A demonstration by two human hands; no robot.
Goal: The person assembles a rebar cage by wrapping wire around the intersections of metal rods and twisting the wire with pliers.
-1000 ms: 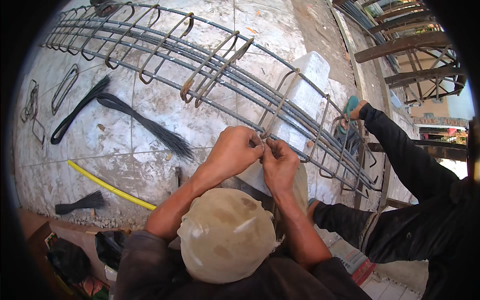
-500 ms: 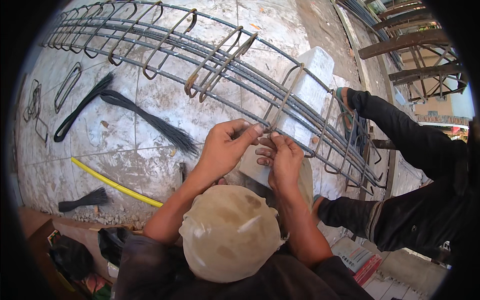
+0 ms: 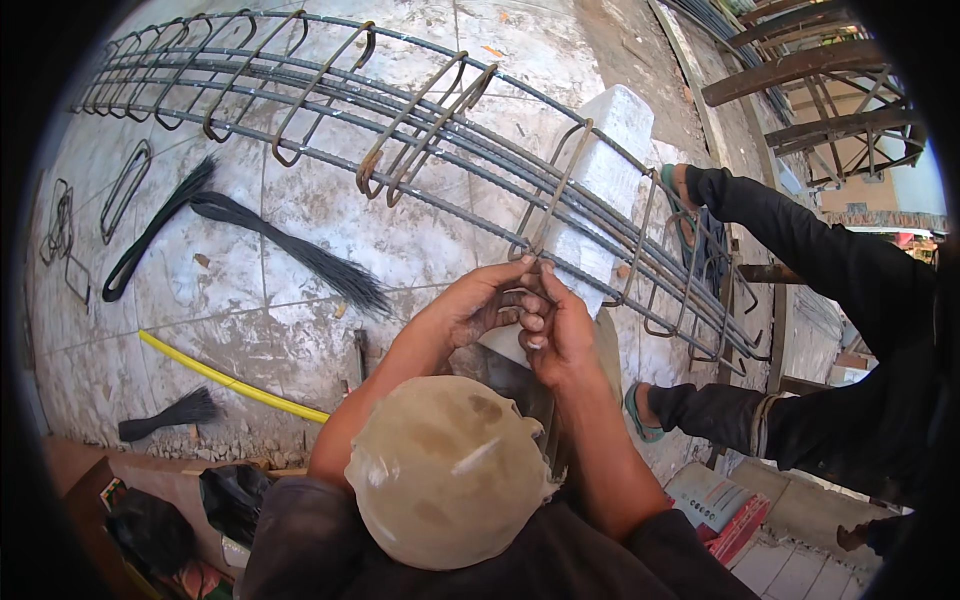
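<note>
Metal cage [image 3: 413, 120] lies across the floor [image 3: 350, 215], and from far away I see two hands at its near bar [image 3: 440, 208]. I see the left hand [image 3: 487, 300] and the right hand [image 3: 565, 335] with bent fingers, tips close together just under a hoop [image 3: 561, 190]; I cannot tell if they pinch anything. Close by, the bars cross over a white block [image 3: 612, 150]. Left lie black wires [image 3: 290, 245] and a yellow tube [image 3: 230, 381]. Right are someone's dark-clothed legs [image 3: 800, 222].

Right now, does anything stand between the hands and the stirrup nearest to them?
Nothing visible: the left hand and right hand meet at the near corner of the stirrup. The white block lies under the rebar cage, not between.
</note>
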